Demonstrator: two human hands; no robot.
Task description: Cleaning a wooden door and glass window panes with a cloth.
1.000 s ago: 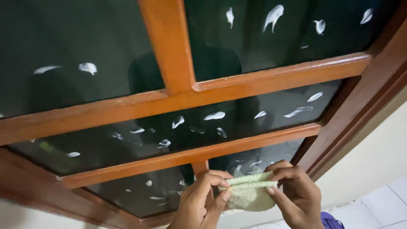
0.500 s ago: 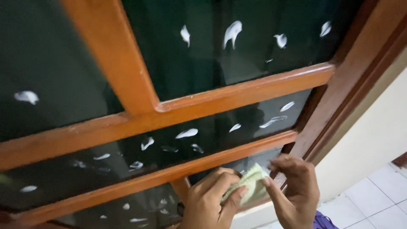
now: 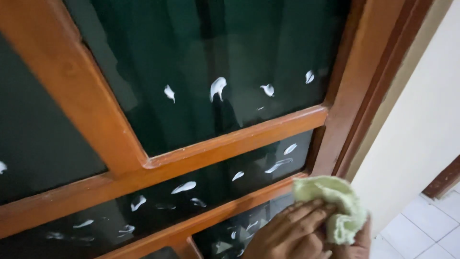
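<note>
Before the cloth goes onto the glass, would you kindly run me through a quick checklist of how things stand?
1. Pale green cloth bunched and in hand: ok.
2. Left hand lies on the cloth: ok.
3. Right hand grips the cloth: cannot tell, mostly hidden behind it.
4. White paste dabs spread over the dark glass panes: ok.
5. Cloth touching the glass: not ok, it sits at the wooden crossbar.
6. Wooden frame free of paste: ok as far as visible.
</note>
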